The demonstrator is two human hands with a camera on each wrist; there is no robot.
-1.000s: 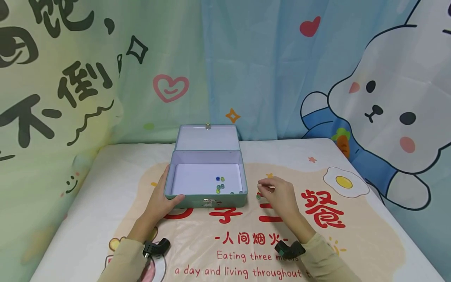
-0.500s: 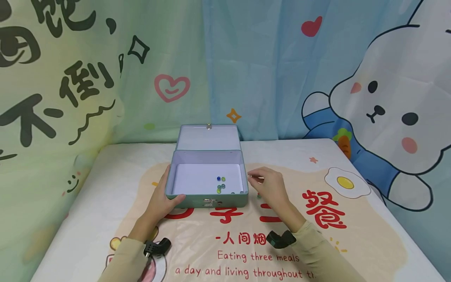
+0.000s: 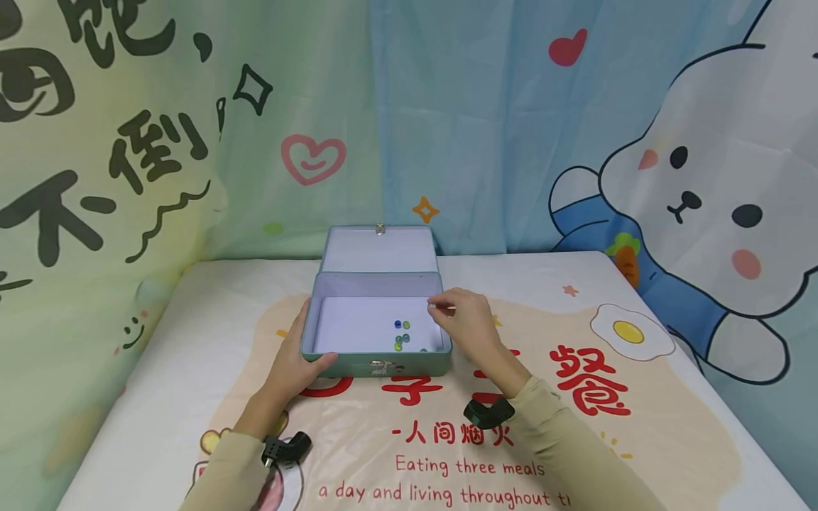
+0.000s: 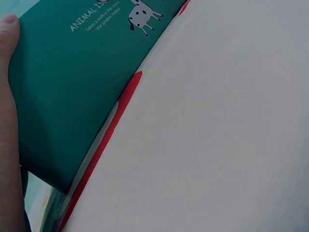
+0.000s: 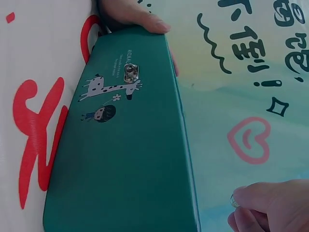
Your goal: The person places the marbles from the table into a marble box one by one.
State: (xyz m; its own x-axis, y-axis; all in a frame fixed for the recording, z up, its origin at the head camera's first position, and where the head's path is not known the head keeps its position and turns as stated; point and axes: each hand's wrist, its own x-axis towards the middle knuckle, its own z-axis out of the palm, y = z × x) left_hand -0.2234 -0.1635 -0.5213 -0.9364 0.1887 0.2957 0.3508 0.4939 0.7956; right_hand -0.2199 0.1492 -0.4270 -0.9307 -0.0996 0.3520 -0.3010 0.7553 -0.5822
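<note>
A green tin box (image 3: 377, 365) with its lid (image 3: 378, 250) raised stands on the table, pale inside. My left hand (image 3: 287, 358) grips its left front corner, the thumb (image 5: 157, 24) over the front rim. Several glass marbles lie on the box floor toward the right, among them a blue marble (image 3: 397, 324) and a yellow-green marble (image 3: 406, 325). Over the box's right rim, my right hand (image 3: 469, 323) pinches a clear glass marble (image 5: 233, 200) between thumb and fingertips, seen best in the right wrist view.
A printed cloth (image 3: 473, 465) with red characters covers the table. Behind the box hangs a patterned curtain (image 3: 441, 128) reaching down to the table's back edge. A metal clasp (image 5: 131, 73) sits on the box front.
My right hand has moved left and away from me, from the cloth beside the box to over its right rim. The left hand keeps its grip on the box.
</note>
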